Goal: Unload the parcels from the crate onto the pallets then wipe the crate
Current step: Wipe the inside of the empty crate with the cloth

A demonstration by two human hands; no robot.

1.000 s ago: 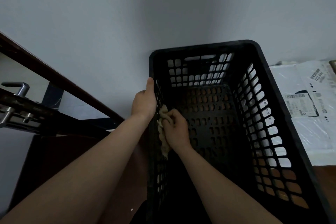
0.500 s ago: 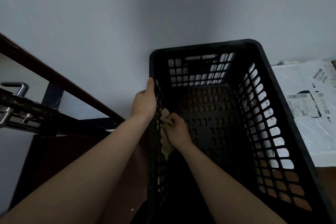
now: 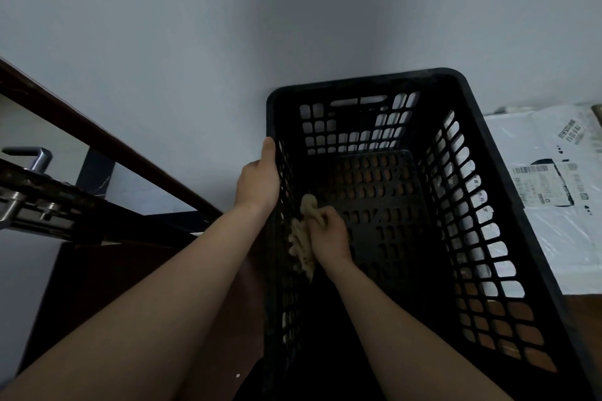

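Note:
A black slatted plastic crate [image 3: 482, 127] stands in front of me with nothing inside but my hand. My left hand [image 3: 257, 182] grips the crate's left rim from outside, thumb along the top edge. Inside, my right hand [image 3: 329, 234] holds a crumpled beige cloth [image 3: 301, 238] pressed against the inner face of the left wall, low down near the floor of the crate. White parcels [image 3: 553, 192] in plastic mailers with printed labels lie flat to the right of the crate.
A pale wall rises just behind the crate. At the left runs a dark wooden rail [image 3: 97, 140], with a metal door handle and lock plate [image 3: 29, 192] below it. Brown floor shows through the crate's slats.
My right hand has slid the cloth slightly down and forward along the left inner wall. The left hand keeps its hold on the rim.

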